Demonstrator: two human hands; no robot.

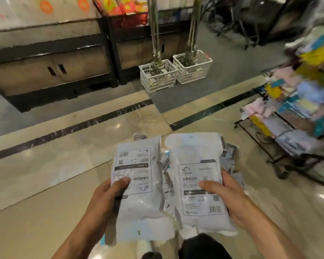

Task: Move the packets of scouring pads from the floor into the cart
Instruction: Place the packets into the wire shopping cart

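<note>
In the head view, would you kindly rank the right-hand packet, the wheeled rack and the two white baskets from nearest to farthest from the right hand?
1. Right-hand packet: gripped by the right hand.
2. Wheeled rack: to its right.
3. White baskets: far ahead, by the shelving.

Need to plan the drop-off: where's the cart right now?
In the head view the cart, a black wire frame on wheels, stands at the right edge, ahead and right of the right hand, under blurred colourful goods.

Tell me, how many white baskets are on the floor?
2. One basket stands by the dark shelving, the other basket touches it on its right. More may be out of view.
</note>
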